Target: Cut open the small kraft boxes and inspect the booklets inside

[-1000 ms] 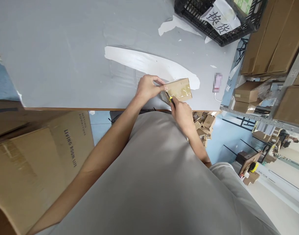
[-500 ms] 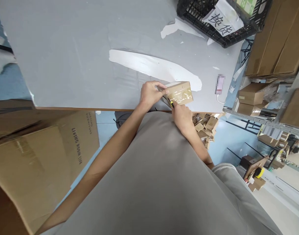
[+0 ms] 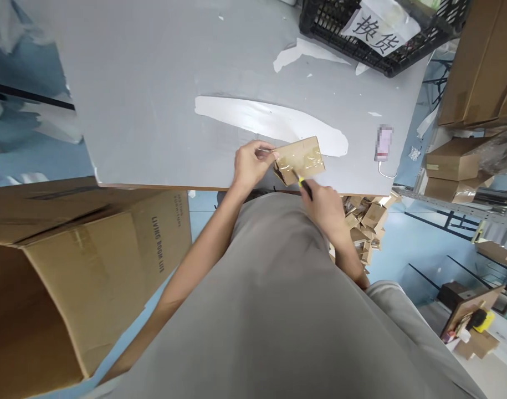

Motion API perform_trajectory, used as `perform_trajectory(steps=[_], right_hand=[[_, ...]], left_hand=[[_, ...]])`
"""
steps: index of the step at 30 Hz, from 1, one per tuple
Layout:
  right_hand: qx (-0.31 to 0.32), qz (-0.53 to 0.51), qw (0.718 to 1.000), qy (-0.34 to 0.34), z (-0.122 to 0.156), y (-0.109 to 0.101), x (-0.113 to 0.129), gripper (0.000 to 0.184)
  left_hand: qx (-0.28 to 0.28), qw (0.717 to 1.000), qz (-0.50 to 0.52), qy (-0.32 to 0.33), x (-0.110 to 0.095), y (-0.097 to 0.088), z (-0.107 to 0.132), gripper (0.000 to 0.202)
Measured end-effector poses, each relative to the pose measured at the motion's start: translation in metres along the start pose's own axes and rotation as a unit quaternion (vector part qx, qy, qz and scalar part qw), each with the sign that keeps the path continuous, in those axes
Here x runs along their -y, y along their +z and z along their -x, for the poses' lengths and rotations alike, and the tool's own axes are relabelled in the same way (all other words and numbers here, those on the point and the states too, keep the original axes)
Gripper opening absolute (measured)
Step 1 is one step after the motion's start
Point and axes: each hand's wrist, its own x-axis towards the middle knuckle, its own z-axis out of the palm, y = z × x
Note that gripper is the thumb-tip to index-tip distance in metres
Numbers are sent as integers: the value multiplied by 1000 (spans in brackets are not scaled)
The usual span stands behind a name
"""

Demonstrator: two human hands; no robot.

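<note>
A small cardboard box with shiny clear tape on its face is tilted near the front edge of the grey table. My left hand pinches its left end between thumb and fingers. In my right hand is a yellow and black utility knife, its tip against or very close to the box's lower side. Loose flaps show at the box's lower left corner. Behind the box lies a long white paper strip on the table.
A black plastic crate with a handwritten paper sign stands at the table's back right. A pinkish, blurred-out object lies near the right edge. Small boxes are piled below the table; a large open carton stands at left.
My right hand has drawn back down and right from the box, showing more of the knife. The box's taped face has turned more toward me. The whole view has shifted slightly.
</note>
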Motion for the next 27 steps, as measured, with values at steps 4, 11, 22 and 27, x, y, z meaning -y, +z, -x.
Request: perform_trajectory(steps=[4,11,22,27], right_hand=[[-190,-126,973,32,-41,12,-53,34],[-166,-262,949,52,-72,51,-81,30],[-153,-230,961,15,-40,51,-71,47],[-111,-174,978,11,-35,37,-66,56]], left_hand=[[-47,989,-85,115,-15,11,8,27],[42,951,-167,257,-51,55,18,10],[112,922,-201,312,-26,69,11,27],[106,923,-196,315,-25,70,11,30]])
